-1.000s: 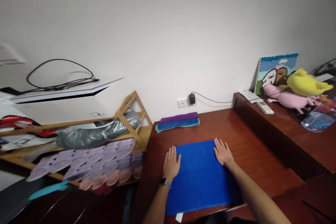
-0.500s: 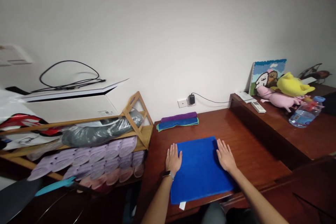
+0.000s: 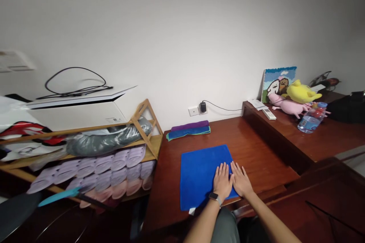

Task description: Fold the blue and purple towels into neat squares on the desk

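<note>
A blue towel (image 3: pixel 199 174) lies spread out flat on the brown wooden table (image 3: pixel 168 174), with a small white tag (image 3: pixel 192 211) at its near edge. My left hand (image 3: pixel 222 182), with a watch on the wrist, rests palm down on the right part of the towel, fingers stretched out. Beside it, at the towel's right edge, my right hand (image 3: pixel 242 180) lies flat with its fingers extended. The thumbs are close together, and neither hand grips anything. Rolled or folded purple and blue cloths (image 3: pixel 188 130) lie at the table's back edge.
On the left stands a wooden shelf (image 3: pixel 154 146) with lilac and pink slippers (image 3: pixel 119 163) and a white box (image 3: pixel 76 115). A higher surface at right holds a water bottle (image 3: pixel 312 119), plush toys (image 3: pixel 302 93) and a remote (image 3: pixel 269 114). A black plug (image 3: pixel 203 106) sits in the wall socket.
My left hand has moved right across the towel, from its left edge to beside my right hand. The right hand stays near the right edge, slightly lower. The view has turned a little rightward.
</note>
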